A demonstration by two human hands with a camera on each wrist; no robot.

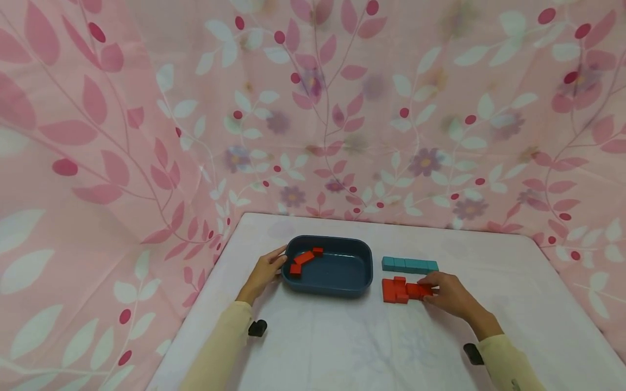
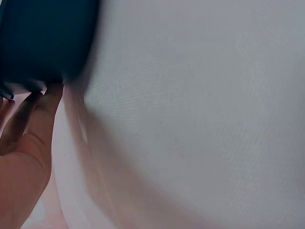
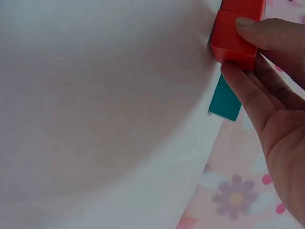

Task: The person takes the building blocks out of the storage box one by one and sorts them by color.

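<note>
A dark blue rectangular dish [image 1: 326, 292] with rounded corners stands on the table, with red blocks [image 1: 304, 258] along its left inner side. My left hand [image 1: 264, 274] is at the dish's left end, its extended fingers [image 2: 45, 109] touching the outer wall. To the right of the dish lies a group of red blocks [image 1: 389, 290], some stacked. My right hand [image 1: 452, 294] pinches the red block [image 3: 232, 36] at the group's right end, thumb on top and fingers against its side. Just behind is a row of teal blocks [image 1: 409, 265].
A white cloth covers the table [image 1: 342, 347]. Pink floral fabric [image 1: 342, 108] hangs behind the table and along its left side. Small black devices [image 1: 257, 328] sit at both wrists.
</note>
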